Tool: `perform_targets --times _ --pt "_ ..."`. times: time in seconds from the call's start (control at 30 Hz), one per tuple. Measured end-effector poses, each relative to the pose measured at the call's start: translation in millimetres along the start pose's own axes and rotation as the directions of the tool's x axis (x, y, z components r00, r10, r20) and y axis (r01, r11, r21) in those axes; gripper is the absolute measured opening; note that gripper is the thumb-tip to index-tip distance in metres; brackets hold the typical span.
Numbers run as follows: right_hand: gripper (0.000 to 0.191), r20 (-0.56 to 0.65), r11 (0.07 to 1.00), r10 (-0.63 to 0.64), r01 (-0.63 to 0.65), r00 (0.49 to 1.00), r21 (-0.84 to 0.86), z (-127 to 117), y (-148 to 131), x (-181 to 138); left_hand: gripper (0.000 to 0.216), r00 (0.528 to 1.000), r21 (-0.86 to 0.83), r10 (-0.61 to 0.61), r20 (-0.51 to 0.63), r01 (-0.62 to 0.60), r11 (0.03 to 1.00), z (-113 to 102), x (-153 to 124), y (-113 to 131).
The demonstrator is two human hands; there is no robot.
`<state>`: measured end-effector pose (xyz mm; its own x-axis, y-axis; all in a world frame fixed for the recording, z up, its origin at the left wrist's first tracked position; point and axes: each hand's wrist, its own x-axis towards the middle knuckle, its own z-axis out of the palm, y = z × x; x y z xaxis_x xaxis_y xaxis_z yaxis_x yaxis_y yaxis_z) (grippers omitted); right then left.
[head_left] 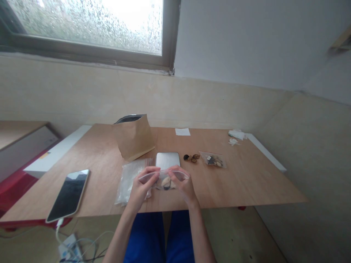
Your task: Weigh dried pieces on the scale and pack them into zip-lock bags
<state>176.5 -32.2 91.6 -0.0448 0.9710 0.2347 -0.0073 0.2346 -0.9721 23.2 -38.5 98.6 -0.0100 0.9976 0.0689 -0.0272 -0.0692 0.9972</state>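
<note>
Left hand (142, 186) and right hand (184, 184) both pinched on top edge of small clear plastic bag (164, 179), held just above near table edge; pale and dark chunks inside. Flat square metal scale (168, 160) just behind. Stack of clear bags (127, 180) at left, touching left hand. Creased brown paper bag (134, 138) upright behind. Smooth plywood table (246, 179) bare at right; glossy phone (68, 194) far left.

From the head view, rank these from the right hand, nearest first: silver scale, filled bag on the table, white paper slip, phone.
From the right hand:
1. Silver scale, just beyond the hands.
2. Filled bag, right of the scale.
3. White paper slip, at the far edge.
4. Phone, far left, charging.
</note>
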Motion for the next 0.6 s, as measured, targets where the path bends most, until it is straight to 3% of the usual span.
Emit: perform_targets --times 0.23,0.43,0.6 --pt "0.012 0.025 0.999 -0.031 0.031 0.999 0.015 4.3 -1.3 -0.1 0.020 0.997 0.028 0.078 -0.006 -0.078 0.997 3.7 -0.4 1.0" --pt "0.009 -0.067 0.993 -0.115 0.116 0.991 0.014 5.1 -3.2 0.6 0.017 0.993 0.022 0.116 -0.016 -0.115 0.993 10.3 -2.7 -0.1" --pt "0.009 -0.111 0.989 -0.147 0.147 0.983 -0.015 3.2 -2.2 -1.1 0.018 0.978 0.072 0.171 -0.121 -0.163 0.984 19.6 -6.1 -2.1"
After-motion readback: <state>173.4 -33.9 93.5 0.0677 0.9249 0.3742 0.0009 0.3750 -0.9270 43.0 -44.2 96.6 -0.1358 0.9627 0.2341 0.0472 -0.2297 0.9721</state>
